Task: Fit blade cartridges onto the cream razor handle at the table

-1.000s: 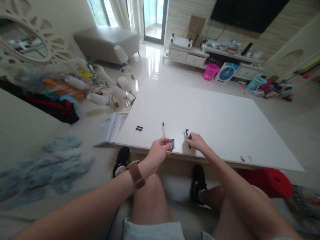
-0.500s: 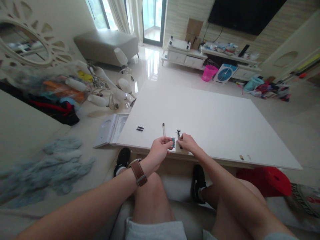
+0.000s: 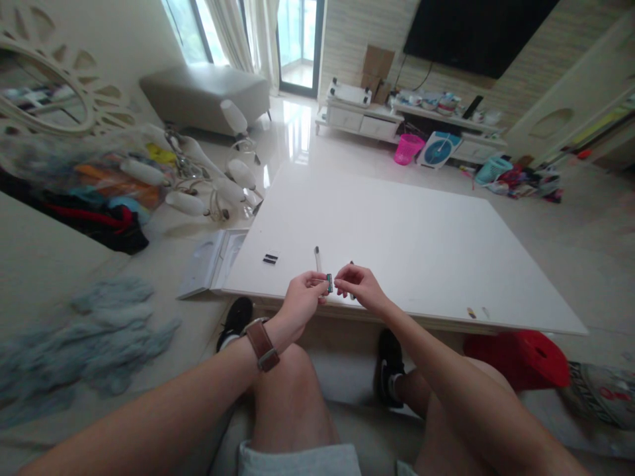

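My left hand (image 3: 304, 293), with a brown-strapped watch at its wrist, is closed on a small green and black razor cartridge (image 3: 330, 283) just above the table's near edge. My right hand (image 3: 361, 285) is just right of the cartridge, its fingers bent and thumb and fingertips slightly apart, with nothing visible in them. Beneath it lies a dark razor handle (image 3: 352, 297), mostly hidden. Beyond my left hand a thin white stick with a dark tip, like a toothbrush (image 3: 317, 256), lies on the white table (image 3: 397, 231). Two black strips (image 3: 270, 259) lie further left.
Two small items, one of them a yellow and black piece (image 3: 471, 313), lie near the table's right front edge. An open white box (image 3: 203, 264) stands left of the table. Lamp parts (image 3: 241, 173) are on the floor behind it. A red roll (image 3: 533, 357) stands front right.
My right hand has let go of the razor handle and moved left to the cartridge. My left hand still holds the cartridge. The whole view has shifted slightly.
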`<state>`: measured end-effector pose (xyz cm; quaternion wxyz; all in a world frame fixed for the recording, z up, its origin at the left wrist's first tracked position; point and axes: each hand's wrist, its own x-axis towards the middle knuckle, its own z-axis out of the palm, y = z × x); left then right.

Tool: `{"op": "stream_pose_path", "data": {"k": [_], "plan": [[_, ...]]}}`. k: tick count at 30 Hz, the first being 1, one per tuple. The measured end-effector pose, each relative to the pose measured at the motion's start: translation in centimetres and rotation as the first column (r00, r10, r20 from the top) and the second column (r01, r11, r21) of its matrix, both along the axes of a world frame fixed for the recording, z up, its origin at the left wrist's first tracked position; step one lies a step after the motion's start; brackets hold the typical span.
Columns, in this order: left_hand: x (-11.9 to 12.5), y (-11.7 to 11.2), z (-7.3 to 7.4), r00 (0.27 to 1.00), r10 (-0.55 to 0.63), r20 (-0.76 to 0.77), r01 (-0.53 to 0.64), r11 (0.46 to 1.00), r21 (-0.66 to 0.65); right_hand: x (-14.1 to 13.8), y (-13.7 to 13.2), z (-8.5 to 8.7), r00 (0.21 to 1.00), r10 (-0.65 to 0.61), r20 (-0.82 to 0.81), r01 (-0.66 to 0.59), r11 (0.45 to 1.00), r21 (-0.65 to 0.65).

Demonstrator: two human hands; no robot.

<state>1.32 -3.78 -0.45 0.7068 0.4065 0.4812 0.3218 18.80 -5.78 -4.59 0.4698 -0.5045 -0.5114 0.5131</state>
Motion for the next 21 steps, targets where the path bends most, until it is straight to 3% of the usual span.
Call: {"op": "stream_pose_path", "data": {"k": [10, 21], "plan": [[0.0, 0.0, -0.4, 1.000, -0.007, 0.005, 0.007, 1.000, 0.000, -0.9, -0.2, -1.1, 0.996, -0.001, -0.092, 0.003, 1.000, 0.022], [0.2, -0.1, -0.7, 0.994, -0.013, 0.110, 0.016, 0.999, -0.034, -0.7, -0.2, -1.6, 0.996, -0.087, -0.002, 0.086, 0.995, 0.051]]}}
